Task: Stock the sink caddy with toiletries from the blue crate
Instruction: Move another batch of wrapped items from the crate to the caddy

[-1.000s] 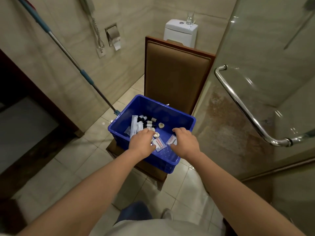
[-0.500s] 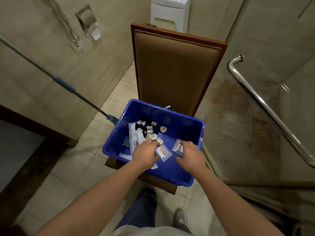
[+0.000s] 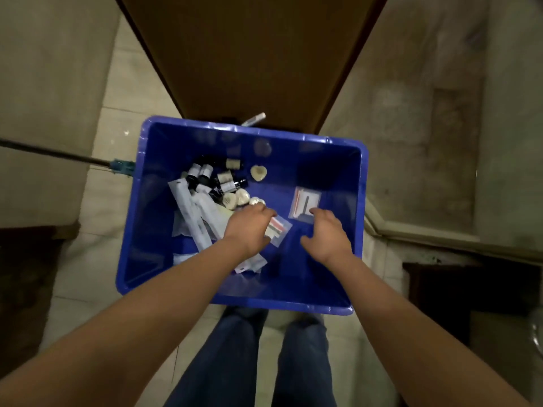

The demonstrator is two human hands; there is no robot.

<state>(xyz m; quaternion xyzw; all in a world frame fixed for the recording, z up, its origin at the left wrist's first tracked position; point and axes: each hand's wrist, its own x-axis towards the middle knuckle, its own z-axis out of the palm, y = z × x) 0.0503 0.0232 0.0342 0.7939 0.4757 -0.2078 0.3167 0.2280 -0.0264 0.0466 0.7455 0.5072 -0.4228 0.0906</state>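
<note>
My legs (image 3: 302, 362) in blue jeans stand on pale floor tiles (image 3: 76, 259), just short of the crate (image 3: 241, 302). Its near rim is right in front of my knees, and both my bare forearms reach over that rim and down inside.

My left hand (image 3: 249, 227) is knuckles up over the middle of the crate floor. Its fingers are curled downward and hidden from me, so I cannot tell whether they grip anything. The left sachet (image 3: 279, 229), clear with red stripes, pokes out from under that hand on its right side.

My right hand (image 3: 329, 233) is beside it, apart from the left. The thumb is spread wide and the fingers are loosely bent, holding nothing. Their tips are at the near edge of the right sachet (image 3: 305, 202), which lies flat on the blue bottom.

Left of my left hand, long packets (image 3: 191, 212) lie slantwise in a heap. Just past my knuckles sit round soaps (image 3: 235, 198), then a cluster of small dark bottles (image 3: 214, 180) with white caps. A heart soap (image 3: 258, 173) lies alone to their right.

Beyond the far rim a white tube (image 3: 254, 118) lies on the chair (image 3: 249, 54), whose brown padded back rises behind. A mop pole (image 3: 58, 154) comes in from the left and meets the crate's left side.
</note>
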